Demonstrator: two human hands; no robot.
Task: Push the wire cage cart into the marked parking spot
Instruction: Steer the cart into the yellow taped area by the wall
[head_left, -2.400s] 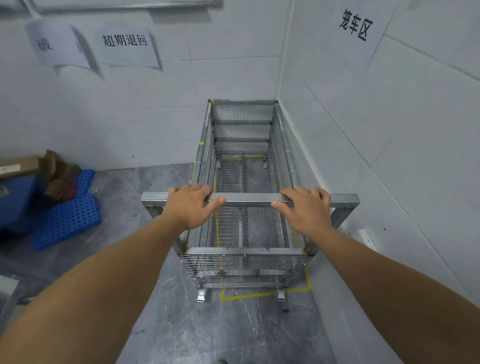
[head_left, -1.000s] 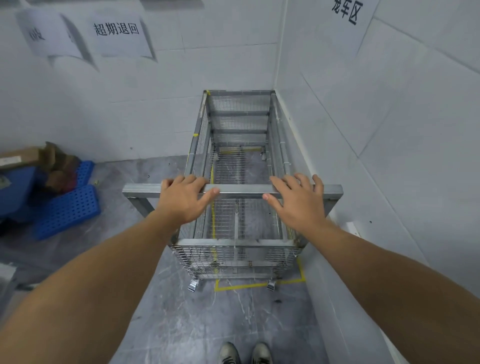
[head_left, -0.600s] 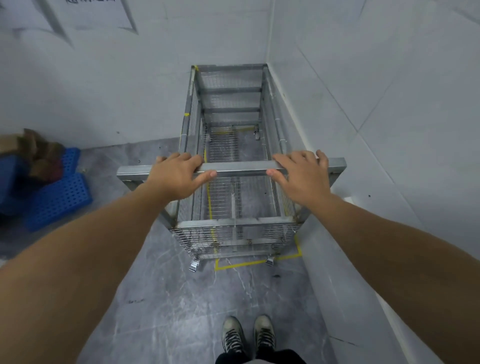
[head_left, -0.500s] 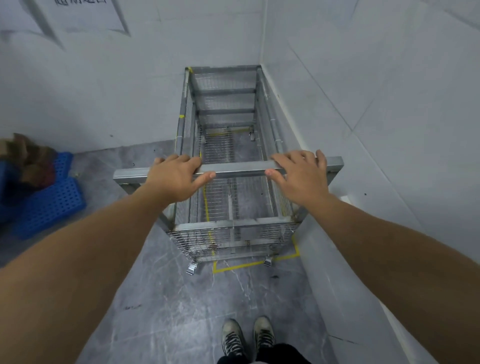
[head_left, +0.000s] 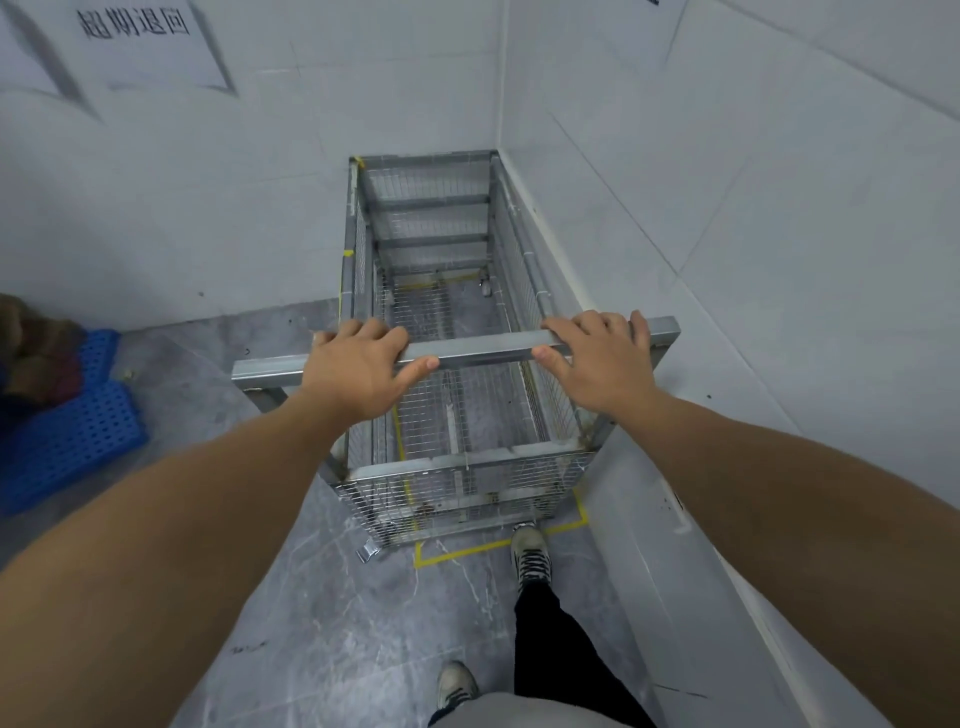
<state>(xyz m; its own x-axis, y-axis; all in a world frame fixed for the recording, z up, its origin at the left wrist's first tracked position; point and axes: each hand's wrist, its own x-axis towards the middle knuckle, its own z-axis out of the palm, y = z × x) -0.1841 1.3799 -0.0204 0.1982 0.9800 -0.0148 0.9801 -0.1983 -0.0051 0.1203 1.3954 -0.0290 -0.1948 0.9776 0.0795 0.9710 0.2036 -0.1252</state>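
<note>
The empty metal wire cage cart (head_left: 439, 249) stands in the corner of the room, its far end against the back wall and its right side along the right wall. My left hand (head_left: 358, 371) and my right hand (head_left: 597, 364) both grip the cart's handle bar (head_left: 483, 351) at its near end. Yellow floor tape (head_left: 467, 553) marks the parking spot. The tape's near corner shows just in front of the cart, and its left line runs under the mesh floor. My right foot (head_left: 530, 553) is stepped up against the cart's near right wheel.
Blue plastic pallets (head_left: 62, 431) with cardboard on top lie at the left by the back wall. A paper sign (head_left: 140, 41) hangs on that wall. A low ledge (head_left: 665, 545) runs along the foot of the right wall. Grey floor lies open to the cart's left.
The cart has rolled slightly deeper into the corner over the taped box. My right foot has stepped forward to the cart's near wheel. Both hands have stayed on the handle bar.
</note>
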